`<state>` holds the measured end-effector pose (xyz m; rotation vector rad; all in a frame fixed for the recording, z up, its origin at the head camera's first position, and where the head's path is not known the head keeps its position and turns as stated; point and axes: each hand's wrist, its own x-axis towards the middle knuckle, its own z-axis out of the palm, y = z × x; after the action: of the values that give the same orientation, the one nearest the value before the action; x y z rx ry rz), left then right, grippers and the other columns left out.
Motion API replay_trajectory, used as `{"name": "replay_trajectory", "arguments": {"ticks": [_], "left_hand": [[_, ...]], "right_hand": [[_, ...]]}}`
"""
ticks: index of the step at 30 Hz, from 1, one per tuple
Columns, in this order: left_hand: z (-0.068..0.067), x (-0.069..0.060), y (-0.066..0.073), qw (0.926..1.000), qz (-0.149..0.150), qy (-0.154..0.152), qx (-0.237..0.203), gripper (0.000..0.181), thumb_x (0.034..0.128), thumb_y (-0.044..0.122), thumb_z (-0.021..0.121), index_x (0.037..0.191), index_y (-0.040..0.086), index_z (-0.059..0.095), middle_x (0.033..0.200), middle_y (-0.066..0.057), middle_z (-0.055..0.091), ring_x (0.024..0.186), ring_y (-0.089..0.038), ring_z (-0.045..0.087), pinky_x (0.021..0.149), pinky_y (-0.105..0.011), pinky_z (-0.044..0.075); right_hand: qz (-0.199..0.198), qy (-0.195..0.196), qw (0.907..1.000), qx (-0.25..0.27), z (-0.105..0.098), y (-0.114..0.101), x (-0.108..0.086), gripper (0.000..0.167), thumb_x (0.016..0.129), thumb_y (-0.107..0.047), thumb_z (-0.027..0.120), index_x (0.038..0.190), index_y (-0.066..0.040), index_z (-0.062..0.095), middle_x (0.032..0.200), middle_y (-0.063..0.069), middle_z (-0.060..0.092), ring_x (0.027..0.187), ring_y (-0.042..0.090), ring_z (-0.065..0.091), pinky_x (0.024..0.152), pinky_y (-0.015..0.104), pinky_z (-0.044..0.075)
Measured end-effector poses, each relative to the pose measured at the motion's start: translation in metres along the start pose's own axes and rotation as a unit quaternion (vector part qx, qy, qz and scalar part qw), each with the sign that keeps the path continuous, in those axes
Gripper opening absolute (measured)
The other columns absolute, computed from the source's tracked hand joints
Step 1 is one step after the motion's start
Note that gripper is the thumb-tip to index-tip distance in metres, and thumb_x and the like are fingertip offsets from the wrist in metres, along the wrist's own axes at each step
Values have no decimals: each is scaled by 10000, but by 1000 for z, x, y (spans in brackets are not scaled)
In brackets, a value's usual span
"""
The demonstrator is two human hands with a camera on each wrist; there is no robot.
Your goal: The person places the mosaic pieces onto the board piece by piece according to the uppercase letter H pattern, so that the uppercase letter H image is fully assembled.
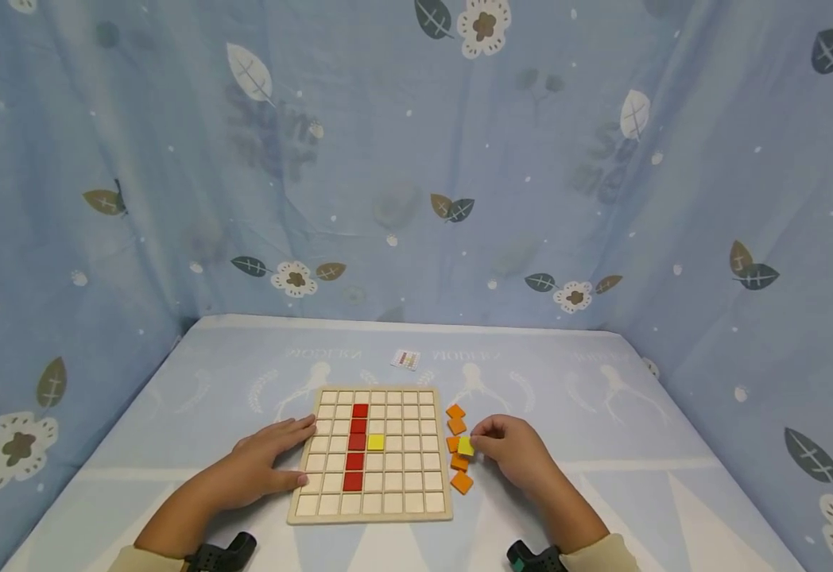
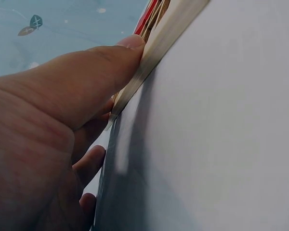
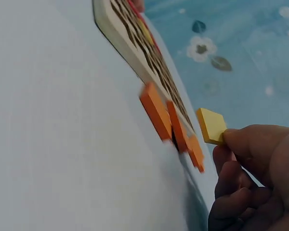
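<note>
A wooden grid board [image 1: 370, 519] lies on the table with a column of red tiles [image 1: 355, 461] and one yellow tile [image 1: 376, 442] beside the middle red one. The left hand [image 1: 262, 465] rests at the board's left edge, fingers spread; in the left wrist view its thumb [image 2: 115, 62] touches the board's side [image 2: 159, 48]. The right hand [image 1: 520, 453] pinches a yellow tile [image 1: 465, 446] between thumb and finger, over the orange tiles. In the right wrist view this yellow tile [image 3: 212, 126] is held above the table, its other fingers curled.
Several orange tiles [image 1: 462, 482] lie in a loose column along the board's right side, some overlapping. A small printed card [image 1: 406, 360] lies behind the board. Patterned blue cloth [image 1: 388, 159] hangs behind and at both sides of the table [image 1: 567, 381].
</note>
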<state>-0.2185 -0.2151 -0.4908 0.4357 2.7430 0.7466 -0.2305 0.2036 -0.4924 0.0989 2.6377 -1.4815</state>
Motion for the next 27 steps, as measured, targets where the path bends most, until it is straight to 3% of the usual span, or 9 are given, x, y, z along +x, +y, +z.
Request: {"name": "replay_trajectory", "arguments": {"ticks": [7,11,19,27], "left_hand": [[0,0,0,10000,46,33,69,918,834,567,817,1605,218,460,1709,-27,344,1570,-449,260,1115,-825,200],[0,0,-1,10000,48,12,47,923,835,577,811,1608,222,455,1711,-29,340,1572,-453,254,1114,-829,193],[0,0,-2,10000,39,-4,50,921,839,563,815,1610,213,451,1713,-20,336,1576,-443,251,1119,-824,191],[0,0,-1,9999,70,10,75,921,836,576,810,1607,217,457,1710,-12,344,1573,-440,261,1114,-826,199]], "right_hand": [[-424,-457,9979,188,20,-22,7,73,966,-170,754,944,-110,717,895,34,691,804,201,596,697,326,508],[-432,-616,9965,365,34,-34,11,72,981,-176,737,948,-116,711,832,58,649,679,196,563,595,308,481],[-611,-590,9957,361,62,-54,12,74,969,-176,755,920,-141,713,906,28,658,781,189,543,640,316,454],[-522,-528,9962,463,81,-61,12,82,963,-156,761,895,-149,717,849,27,644,725,183,524,627,332,441]]}}
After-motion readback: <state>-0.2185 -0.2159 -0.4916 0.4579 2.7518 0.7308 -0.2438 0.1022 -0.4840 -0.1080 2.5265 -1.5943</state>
